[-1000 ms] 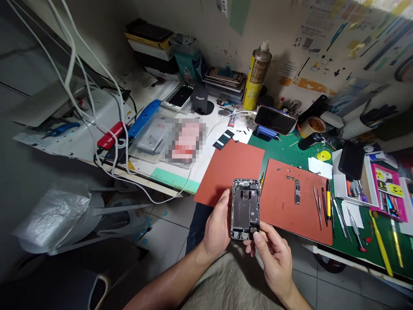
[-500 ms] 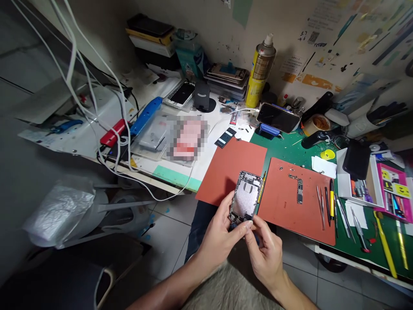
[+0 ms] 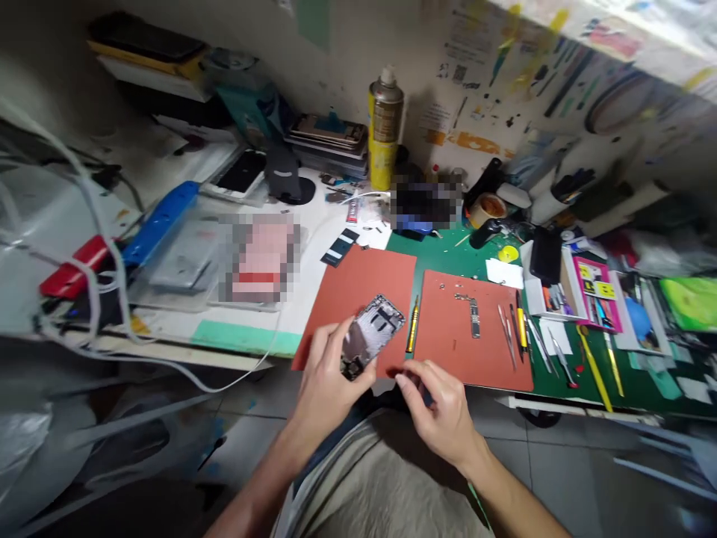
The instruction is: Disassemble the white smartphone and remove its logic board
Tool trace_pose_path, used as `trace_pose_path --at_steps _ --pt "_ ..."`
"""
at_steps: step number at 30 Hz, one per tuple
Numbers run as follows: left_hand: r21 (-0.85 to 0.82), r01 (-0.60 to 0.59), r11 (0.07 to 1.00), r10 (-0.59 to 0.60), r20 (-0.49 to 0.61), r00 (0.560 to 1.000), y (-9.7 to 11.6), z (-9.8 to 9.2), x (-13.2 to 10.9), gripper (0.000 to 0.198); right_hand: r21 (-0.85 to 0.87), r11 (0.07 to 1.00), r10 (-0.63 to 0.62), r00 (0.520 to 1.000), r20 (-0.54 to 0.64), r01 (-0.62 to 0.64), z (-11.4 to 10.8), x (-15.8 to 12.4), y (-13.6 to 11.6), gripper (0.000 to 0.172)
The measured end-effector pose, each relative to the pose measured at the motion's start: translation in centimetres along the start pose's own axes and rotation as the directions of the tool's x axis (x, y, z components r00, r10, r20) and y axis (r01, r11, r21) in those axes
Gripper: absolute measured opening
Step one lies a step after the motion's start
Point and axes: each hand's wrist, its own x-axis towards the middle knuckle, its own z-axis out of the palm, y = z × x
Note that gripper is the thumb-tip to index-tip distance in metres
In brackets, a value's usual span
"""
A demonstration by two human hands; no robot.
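Observation:
My left hand (image 3: 330, 373) grips an opened phone housing (image 3: 374, 332) by its edges, tilted above the left orange-red mat (image 3: 358, 276). Its bare metal inside faces up, with small parts along the rim. My right hand (image 3: 434, 400) is apart from it, just off the front edge of the right orange-red mat (image 3: 448, 362). Thumb and fingers are pinched together there; whatever they hold, if anything, is too small to make out. A gold screwdriver (image 3: 413, 325) lies between the mats, and a slim logic board (image 3: 475, 317) rests on the right one.
Tweezers (image 3: 507, 338), a yellow-handled tool (image 3: 522, 325) and other hand tools lie at the right. A yellow spray can (image 3: 384, 131) stands at the back. Left of the mats are a pixelated pink item (image 3: 263, 250) and loose white cables (image 3: 95, 276) hanging over the table edge.
The view has swung to the right. My right hand has come off the phone housing and moved away to the right. My left hand now holds the housing alone, tilted differently.

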Motion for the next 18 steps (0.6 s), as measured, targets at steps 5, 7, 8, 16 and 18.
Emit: trace_pose_path --at_steps 5,7,8,16,18 --pt "0.234 -0.302 0.924 0.287 0.094 0.953 -2.1 0.1 2.2 0.066 -0.304 0.905 0.150 0.892 -0.426 -0.297 -4.9 -0.5 5.0 0.035" --pt "0.265 -0.390 0.882 0.364 0.143 0.920 -2.9 0.3 2.7 0.066 -0.436 0.789 0.155 0.828 -0.540 -0.432 -7.4 -1.2 7.3 0.040" --pt "0.277 -0.420 0.864 0.391 0.157 0.907 -3.3 0.3 2.9 0.066 -0.479 0.728 0.162 0.802 -0.575 -0.491 -8.5 -1.6 8.4 0.041" --pt "0.279 -0.510 0.814 0.495 0.129 0.860 -4.3 0.3 2.8 0.069 -0.567 0.372 0.254 0.668 -0.699 -0.735 -13.9 -4.3 13.3 0.038" --pt "0.277 -0.516 0.811 0.505 0.117 0.855 -4.6 0.0 2.5 0.069 -0.559 0.328 0.258 0.642 -0.722 -0.761 -14.9 -4.9 14.0 0.037"
